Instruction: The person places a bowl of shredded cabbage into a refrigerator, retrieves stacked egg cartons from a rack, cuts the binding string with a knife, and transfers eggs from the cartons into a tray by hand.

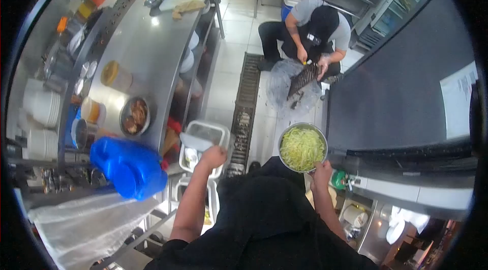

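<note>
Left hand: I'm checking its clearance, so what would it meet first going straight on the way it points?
Ahead of the left hand, probably the rim of the white bin; depth is unclear, so it may instead pass above, toward the floor grate.

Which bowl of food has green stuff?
The bowl in the right hand holds green shreds; the dish on the steel counter holds brown food.
</note>
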Demonstrator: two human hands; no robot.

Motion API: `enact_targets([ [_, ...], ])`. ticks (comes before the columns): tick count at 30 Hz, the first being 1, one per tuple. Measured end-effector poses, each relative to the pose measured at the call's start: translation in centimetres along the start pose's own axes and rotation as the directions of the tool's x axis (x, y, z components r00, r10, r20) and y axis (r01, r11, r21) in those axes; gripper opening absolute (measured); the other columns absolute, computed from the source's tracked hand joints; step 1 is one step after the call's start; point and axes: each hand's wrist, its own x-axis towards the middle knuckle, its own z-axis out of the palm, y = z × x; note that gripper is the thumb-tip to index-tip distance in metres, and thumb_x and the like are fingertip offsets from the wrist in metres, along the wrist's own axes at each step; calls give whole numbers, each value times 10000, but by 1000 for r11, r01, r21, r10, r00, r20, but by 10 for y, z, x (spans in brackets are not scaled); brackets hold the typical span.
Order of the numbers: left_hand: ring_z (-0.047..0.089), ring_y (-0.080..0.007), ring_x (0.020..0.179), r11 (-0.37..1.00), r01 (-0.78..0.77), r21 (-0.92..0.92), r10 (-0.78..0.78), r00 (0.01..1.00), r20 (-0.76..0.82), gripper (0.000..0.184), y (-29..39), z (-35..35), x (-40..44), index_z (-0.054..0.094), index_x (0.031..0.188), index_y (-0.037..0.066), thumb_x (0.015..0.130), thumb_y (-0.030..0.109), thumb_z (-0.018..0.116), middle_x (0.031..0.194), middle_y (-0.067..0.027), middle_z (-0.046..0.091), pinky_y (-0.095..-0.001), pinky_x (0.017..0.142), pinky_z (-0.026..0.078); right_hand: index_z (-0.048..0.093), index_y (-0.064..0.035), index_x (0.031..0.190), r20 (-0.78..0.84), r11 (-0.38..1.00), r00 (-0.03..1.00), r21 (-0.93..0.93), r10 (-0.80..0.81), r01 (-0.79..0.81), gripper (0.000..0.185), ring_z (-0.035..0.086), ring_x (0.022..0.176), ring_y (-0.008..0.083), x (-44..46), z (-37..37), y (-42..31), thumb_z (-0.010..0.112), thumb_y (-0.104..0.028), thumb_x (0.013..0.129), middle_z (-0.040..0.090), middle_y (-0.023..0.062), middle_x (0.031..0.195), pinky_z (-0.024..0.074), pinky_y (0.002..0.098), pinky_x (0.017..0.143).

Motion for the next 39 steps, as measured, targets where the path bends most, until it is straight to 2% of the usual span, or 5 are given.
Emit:
enact_targets([
  [6,698,-463,1079,963,-45,-266,16,994,-110,436,96,-125,128,780,1020,20,932,384,556,1078,-282,730,-528,994,531,448,-102,815,-27,999,999,42,22,-21,197,543,621,141,92,107,-84,598,-18,911,468,1,768,534,340,513],
  [9,701,-454,1100,994,-112,6,112,991,-71,431,42,-84,221,782,1054,33,946,370,537,1108,-262,740,-522,1006,531,439,-102,785,92,999,995,-35,-34,37,211,500,575,130,155,155,-97,601,-19,894,460,5,741,485,334,477],
  [14,721,-455,1031,976,48,-214,-24,993,113,460,-28,-69,232,713,1186,30,991,407,536,1114,-267,739,-532,946,544,497,-79,839,140,994,990,-112,9,7,124,553,625,140,241,269,-134,594,-9,871,531,33,796,494,347,508],
  [24,714,-192,849,777,380,-503,-362,922,138,345,-24,-185,308,708,1185,33,1006,325,674,947,-94,757,-357,767,566,476,-74,780,299,978,953,-210,47,17,205,460,632,93,390,457,-197,647,-26,885,447,-2,743,410,311,523],
  [39,674,-223,1076,905,-148,-398,141,989,-46,353,49,-569,667,671,1279,23,1041,283,669,1158,-125,704,-355,935,538,613,-20,923,26,992,997,-99,76,-74,55,529,667,90,549,695,-277,636,-62,895,568,4,775,422,282,587],
])
